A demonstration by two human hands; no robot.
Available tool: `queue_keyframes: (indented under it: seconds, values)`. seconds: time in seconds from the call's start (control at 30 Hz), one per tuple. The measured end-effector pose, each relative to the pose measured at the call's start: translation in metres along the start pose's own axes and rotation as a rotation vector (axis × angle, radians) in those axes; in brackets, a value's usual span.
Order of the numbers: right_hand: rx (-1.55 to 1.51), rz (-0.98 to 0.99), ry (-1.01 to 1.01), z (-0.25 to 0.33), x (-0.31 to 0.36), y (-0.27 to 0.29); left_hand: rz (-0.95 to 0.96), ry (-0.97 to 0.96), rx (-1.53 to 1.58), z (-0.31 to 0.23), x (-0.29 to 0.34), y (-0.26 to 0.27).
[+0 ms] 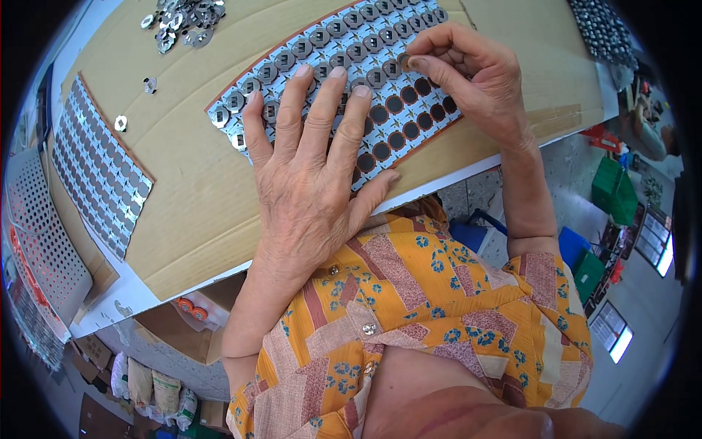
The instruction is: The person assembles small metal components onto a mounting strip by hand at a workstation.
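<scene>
My left hand (311, 164) lies flat with fingers spread on a light blue panel (344, 47) edged in reddish brown. Rows of small round metal pieces (336, 28) fill its far part. Along the near edge, the round spots (395, 104) are bare and dark. My right hand (479, 84) is over the panel's right part, thumb and forefinger pinched around a small round metal piece (404, 63) at the end of a filled row. Whether that piece touches the panel, I cannot tell. My left hand hides part of the middle rows.
A pile of loose metal pieces (183, 18) lies at the far left, with two strays nearby. A second panel (102, 168) with grey spots rests left, beside a perforated white basket (47, 234). Dark shiny beads or balls (603, 33) sit far right. Cardboard (197, 227) covers the table.
</scene>
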State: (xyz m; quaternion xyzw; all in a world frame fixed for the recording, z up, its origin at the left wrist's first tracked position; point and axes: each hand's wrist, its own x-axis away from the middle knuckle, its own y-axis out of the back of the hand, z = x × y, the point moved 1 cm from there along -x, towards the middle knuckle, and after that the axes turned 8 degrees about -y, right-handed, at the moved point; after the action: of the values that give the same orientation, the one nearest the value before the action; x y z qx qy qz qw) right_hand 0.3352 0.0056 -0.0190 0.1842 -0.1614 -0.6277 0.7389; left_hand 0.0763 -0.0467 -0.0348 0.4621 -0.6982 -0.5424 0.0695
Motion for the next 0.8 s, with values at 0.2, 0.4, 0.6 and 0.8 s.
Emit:
queue_keyframes:
  seconds: [0.2,0.4,0.6,0.8]
  values:
    - [0.118,-0.014,0.011,0.007,-0.001,-0.002,0.005,0.004,0.011,0.001,0.001,0.002]
    - [0.190,-0.014,0.040,0.010,-0.002,0.002,0.015,0.015,0.018,0.000,0.000,0.002]
    - [0.294,-0.010,0.057,0.013,-0.003,0.004,0.026,0.019,0.023,0.000,-0.001,0.003]
    - [0.352,-0.089,0.060,0.016,-0.002,-0.002,0.020,0.017,0.045,0.002,-0.002,0.003]
